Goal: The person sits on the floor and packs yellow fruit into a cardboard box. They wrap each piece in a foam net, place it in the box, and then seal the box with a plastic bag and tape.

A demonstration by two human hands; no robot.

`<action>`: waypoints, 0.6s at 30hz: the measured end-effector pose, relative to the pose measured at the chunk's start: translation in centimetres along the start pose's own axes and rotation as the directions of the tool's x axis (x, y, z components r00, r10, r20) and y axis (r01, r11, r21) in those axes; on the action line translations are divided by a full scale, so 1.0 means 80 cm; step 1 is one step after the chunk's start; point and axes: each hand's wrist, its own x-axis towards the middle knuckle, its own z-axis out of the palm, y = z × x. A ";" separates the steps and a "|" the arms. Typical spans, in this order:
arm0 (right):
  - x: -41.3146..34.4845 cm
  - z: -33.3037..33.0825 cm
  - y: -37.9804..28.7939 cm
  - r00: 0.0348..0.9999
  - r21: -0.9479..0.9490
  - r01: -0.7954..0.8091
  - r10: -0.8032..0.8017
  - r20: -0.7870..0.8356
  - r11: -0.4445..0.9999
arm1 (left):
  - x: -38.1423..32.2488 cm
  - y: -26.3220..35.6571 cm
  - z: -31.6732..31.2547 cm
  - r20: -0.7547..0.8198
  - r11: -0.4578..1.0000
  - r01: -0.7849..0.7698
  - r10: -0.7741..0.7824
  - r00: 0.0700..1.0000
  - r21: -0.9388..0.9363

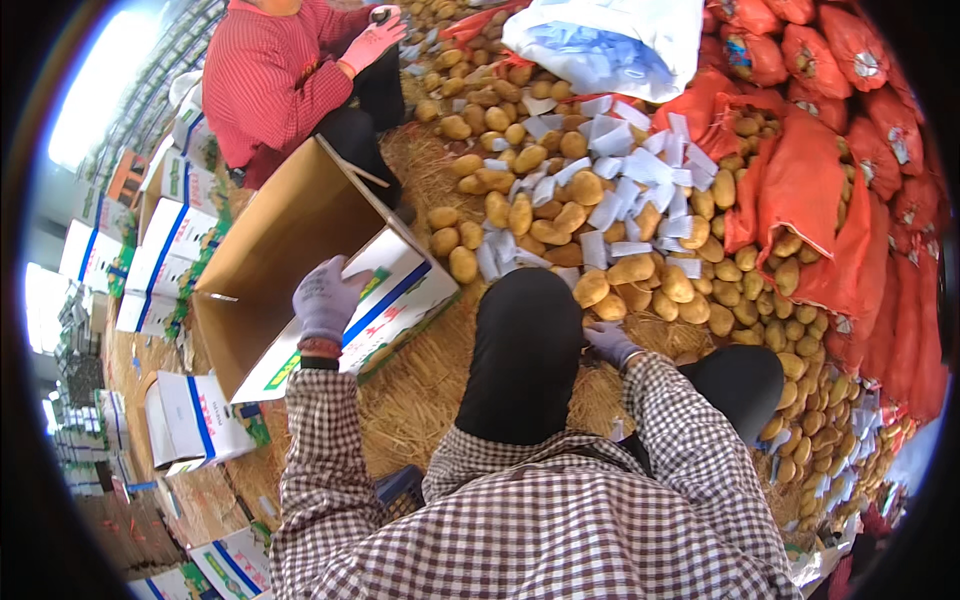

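My left hand, in a pale knit glove, grips the upper edge of a large cardboard box that lies tilted with its brown inside showing. The part of the box I can see into holds nothing visible. My right hand, gloved alike, is low beside my bent knee, near the straw floor; its fingertips are partly hidden by the knee, and I cannot tell whether it holds anything. Just beyond it, potatoes lie in a wide heap, with white foam net sleeves scattered over them.
A co-worker in a red top sits beyond the box, a dark object in a gloved hand. Red mesh sacks of potatoes are piled at the right. A white bag lies at the top. Printed cartons stand at the left; a blue crate is by my hip.
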 end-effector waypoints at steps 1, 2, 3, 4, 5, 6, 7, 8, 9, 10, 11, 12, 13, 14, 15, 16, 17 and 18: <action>-0.003 0.000 -0.009 0.991 0.234 -0.135 0.131 0.033 0.963 | 0.001 -0.002 0.001 -0.070 1.000 0.017 -0.016 0.997 0.014; -0.006 0.000 -0.020 0.985 0.353 -0.169 0.168 0.034 0.920 | 0.000 -0.003 0.001 -0.108 1.000 0.001 0.002 0.994 0.026; -0.010 -0.002 -0.030 0.978 0.464 -0.204 0.196 0.067 0.862 | -0.002 -0.006 0.002 -0.119 1.000 -0.019 0.020 0.993 0.011; -0.012 -0.006 -0.041 0.979 0.543 -0.201 0.184 0.087 0.815 | -0.006 -0.008 0.002 -0.134 0.996 -0.083 0.077 0.988 -0.037; -0.014 -0.013 -0.053 0.980 0.575 -0.195 0.176 0.090 0.795 | -0.010 -0.008 0.001 -0.123 0.989 -0.130 0.120 0.985 -0.070; -0.014 -0.026 -0.066 0.987 0.512 -0.158 0.126 0.096 0.844 | -0.016 -0.007 0.000 -0.160 0.974 -0.193 0.172 0.972 -0.120; -0.016 -0.041 -0.077 0.989 0.453 -0.146 0.122 0.082 0.879 | -0.022 -0.003 -0.002 -0.185 0.970 -0.230 0.213 0.959 -0.074; -0.020 -0.056 -0.087 0.996 0.456 -0.066 0.034 0.077 0.888 | -0.030 0.002 -0.003 -0.191 0.960 -0.263 0.241 0.952 -0.098; -0.022 -0.075 -0.099 1.000 0.437 -0.016 0.005 0.027 0.900 | -0.037 0.010 -0.004 -0.234 0.942 -0.311 0.277 0.932 -0.124; -0.027 -0.095 -0.108 0.995 0.577 0.045 -0.089 0.048 0.816 | -0.045 0.020 -0.005 -0.234 0.934 -0.324 0.285 0.930 -0.152; -0.028 -0.117 -0.117 0.992 0.581 0.053 -0.107 0.060 0.812 | -0.052 0.030 -0.007 -0.218 0.938 -0.325 0.294 0.931 -0.123; -0.029 -0.135 -0.124 0.997 0.570 0.060 -0.082 0.012 0.819 | -0.059 0.041 -0.009 -0.281 0.912 -0.386 0.337 0.899 -0.139; -0.028 -0.147 -0.130 0.992 0.597 0.097 -0.125 0.005 0.796 | -0.067 0.052 -0.010 -0.274 0.913 -0.388 0.343 0.899 -0.130; -0.025 -0.155 -0.135 0.997 0.616 0.073 -0.076 -0.021 0.784 | -0.071 0.062 -0.011 -0.289 0.899 -0.406 0.349 0.892 -0.167; -0.021 -0.160 -0.138 0.995 0.680 0.089 -0.089 -0.035 0.728 | -0.074 0.071 -0.011 -0.311 0.883 -0.422 0.349 0.884 -0.208; -0.016 -0.160 -0.142 0.995 0.658 0.098 -0.073 -0.066 0.747 | -0.074 0.078 -0.010 -0.323 0.868 -0.447 0.369 0.872 -0.216; -0.010 -0.157 -0.148 0.999 0.652 0.038 -0.006 -0.052 0.757 | -0.073 0.084 -0.009 -0.335 0.867 -0.452 0.371 0.866 -0.210; -0.002 -0.152 -0.156 0.999 0.670 0.025 -0.003 -0.035 0.742 | -0.071 0.087 -0.009 -0.327 0.861 -0.480 0.412 0.851 -0.165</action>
